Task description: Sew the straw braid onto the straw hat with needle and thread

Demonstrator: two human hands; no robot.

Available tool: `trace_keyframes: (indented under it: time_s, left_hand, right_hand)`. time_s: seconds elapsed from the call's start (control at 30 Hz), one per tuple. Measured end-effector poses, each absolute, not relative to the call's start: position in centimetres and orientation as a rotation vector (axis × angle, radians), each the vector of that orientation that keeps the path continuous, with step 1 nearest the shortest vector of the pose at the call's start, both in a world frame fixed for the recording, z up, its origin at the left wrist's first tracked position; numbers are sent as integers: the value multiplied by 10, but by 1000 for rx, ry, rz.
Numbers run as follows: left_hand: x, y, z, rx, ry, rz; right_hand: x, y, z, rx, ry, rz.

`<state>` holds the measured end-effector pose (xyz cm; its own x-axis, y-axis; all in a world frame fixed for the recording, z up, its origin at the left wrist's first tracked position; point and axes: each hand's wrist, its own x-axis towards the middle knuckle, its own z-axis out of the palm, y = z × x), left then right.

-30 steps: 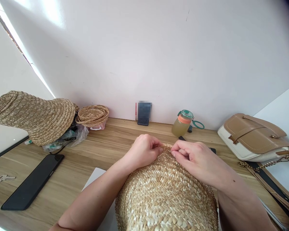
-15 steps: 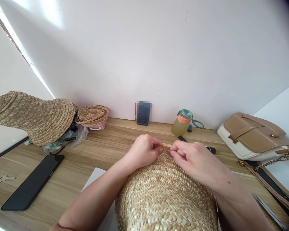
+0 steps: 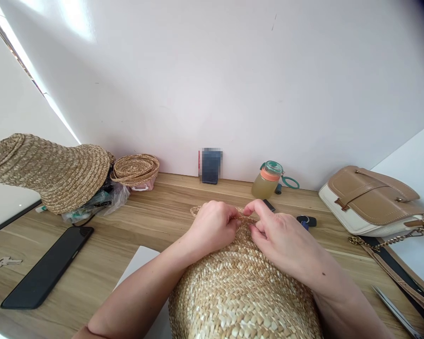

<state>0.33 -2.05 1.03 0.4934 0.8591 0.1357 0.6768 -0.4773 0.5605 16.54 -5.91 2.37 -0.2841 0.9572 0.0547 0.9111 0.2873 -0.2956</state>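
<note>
While my left hand (image 3: 214,225) pinches the far rim of the pale woven straw hat (image 3: 240,292) that sits crown-up in front of me on the light wooden table (image 3: 127,235), my right hand (image 3: 282,235) grips the narrow braided straw strip (image 3: 245,217) between thumb and forefinger and holds it along that same edge. Both hands are closed on straw, fingertips nearly touching. The body of the hat looks fully woven; only the strip along the top edge appears loose, and a short arc of it curves free beyond my left knuckles. I judge the edging to be partly done, with more of the rim left to work.

To my left lie a black smartphone (image 3: 47,268), a stack of darker straw hats (image 3: 49,169) and a coil of straw braid (image 3: 136,167). Ahead stand a small dark blurred card (image 3: 211,165), its writing unreadable, and a jar of yellowish liquid (image 3: 266,181). A tan-and-white leather handbag (image 3: 374,202) rests to my right. No brand or label can be read.
</note>
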Motion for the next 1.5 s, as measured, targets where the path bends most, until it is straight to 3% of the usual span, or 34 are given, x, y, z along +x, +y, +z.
trace_keyframes:
  time_s: [0.17, 0.5, 0.8, 1.07, 1.13, 1.33, 1.5]
  left_hand:
    - [3, -23, 13, 2327, 1262, 554]
    - [2, -23, 14, 2273, 1248, 564]
    - [4, -24, 15, 2335, 1228, 557]
    - [0, -20, 14, 2249, 1168, 619]
    - [0, -21, 14, 2223, 1131, 654]
    - [-1, -22, 14, 2172, 1089, 708]
    - [-2, -21, 14, 2208, 1110, 678]
  right_hand:
    - [161, -60, 24, -1773, -2351, 298]
    - [185, -71, 50, -1589, -2395, 711]
    - [170, -58, 34, -1614, -2309, 560]
    - [213, -40, 39, -1556, -1905, 726]
    - [220, -26, 30, -1518, -1870, 835]
    - [204, 3, 1, -1201, -1864, 1618]
    - [194, 9, -12, -1037, -1634, 1816]
